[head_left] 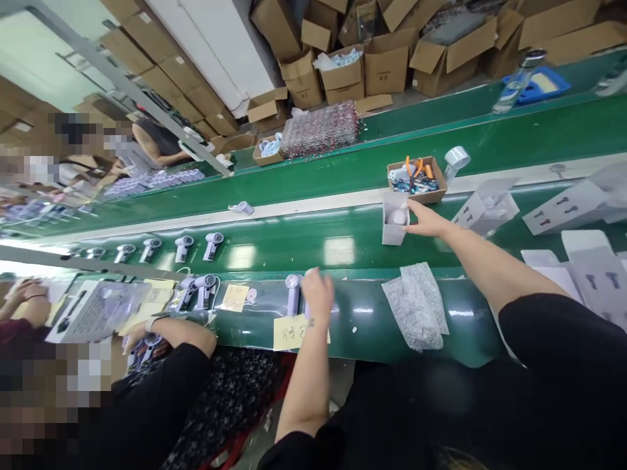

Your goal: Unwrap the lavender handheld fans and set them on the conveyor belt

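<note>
My right hand (427, 220) grips the right edge of a small white box (393, 234) standing open on the green belt. A pale rounded item shows inside the box. Over the near worktop, my left hand (318, 294) is smeared by motion, so its fingers cannot be made out. Close beside it on the left lies a light purple handheld fan (292, 297). Another purple piece is partly hidden under the left hand. A yellow paper with handwriting (289, 334) lies below the fan, partly covered by my left wrist.
Bubble-wrap bags (416, 307) lie on the worktop. Behind the box stands a carton of parts and tools (428, 190). More white boxes (490, 205) stand at right. Several fans (213, 247) line the belt at left, where a co-worker's arm (181, 334) reaches in.
</note>
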`<action>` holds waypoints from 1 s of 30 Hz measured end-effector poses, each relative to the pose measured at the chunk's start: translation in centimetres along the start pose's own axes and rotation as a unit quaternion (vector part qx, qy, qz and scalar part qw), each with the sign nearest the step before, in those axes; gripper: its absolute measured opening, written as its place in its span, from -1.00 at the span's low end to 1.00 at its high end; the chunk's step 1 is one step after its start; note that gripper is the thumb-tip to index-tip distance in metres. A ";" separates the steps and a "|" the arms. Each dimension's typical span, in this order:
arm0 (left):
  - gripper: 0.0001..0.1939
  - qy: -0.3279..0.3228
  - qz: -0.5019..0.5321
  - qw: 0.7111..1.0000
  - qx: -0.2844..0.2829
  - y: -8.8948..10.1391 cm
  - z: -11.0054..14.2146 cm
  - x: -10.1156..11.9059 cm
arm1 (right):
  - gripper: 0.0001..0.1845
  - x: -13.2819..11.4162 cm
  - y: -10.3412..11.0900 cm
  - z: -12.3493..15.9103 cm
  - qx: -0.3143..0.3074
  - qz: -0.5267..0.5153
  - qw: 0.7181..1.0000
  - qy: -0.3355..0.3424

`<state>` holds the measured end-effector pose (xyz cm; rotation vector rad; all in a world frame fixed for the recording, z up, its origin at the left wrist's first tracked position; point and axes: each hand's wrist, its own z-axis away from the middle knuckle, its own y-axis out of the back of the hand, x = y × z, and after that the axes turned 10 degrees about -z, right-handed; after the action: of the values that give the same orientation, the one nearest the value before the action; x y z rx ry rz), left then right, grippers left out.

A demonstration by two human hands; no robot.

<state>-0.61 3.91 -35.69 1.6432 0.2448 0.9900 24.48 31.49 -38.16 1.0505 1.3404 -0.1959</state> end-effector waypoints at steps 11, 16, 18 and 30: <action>-0.59 0.131 0.220 0.939 -0.230 -3.1 4.9 -5.5 | -0.65 -9.0 -7.2 10.3 0.301 -0.185 0.900 -0.254; -0.48 -0.004 0.340 0.837 -0.428 -7.3 9.0 2.0 | -0.76 -10.5 -13.6 16.3 0.196 -0.565 0.714 -0.364; -0.47 -0.090 0.206 0.887 -0.402 -8.7 7.6 4.1 | -0.84 -10.2 -12.8 18.0 0.280 -0.606 0.661 -0.342; -0.89 -0.332 0.011 0.877 -0.348 -11.2 4.1 7.4 | -0.79 -12.3 -9.2 29.3 0.292 -0.716 0.503 -0.386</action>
<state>10.63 9.41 -42.06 1.2071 -0.5450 0.3890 35.22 0.27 -36.09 -0.0834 0.9055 -2.2259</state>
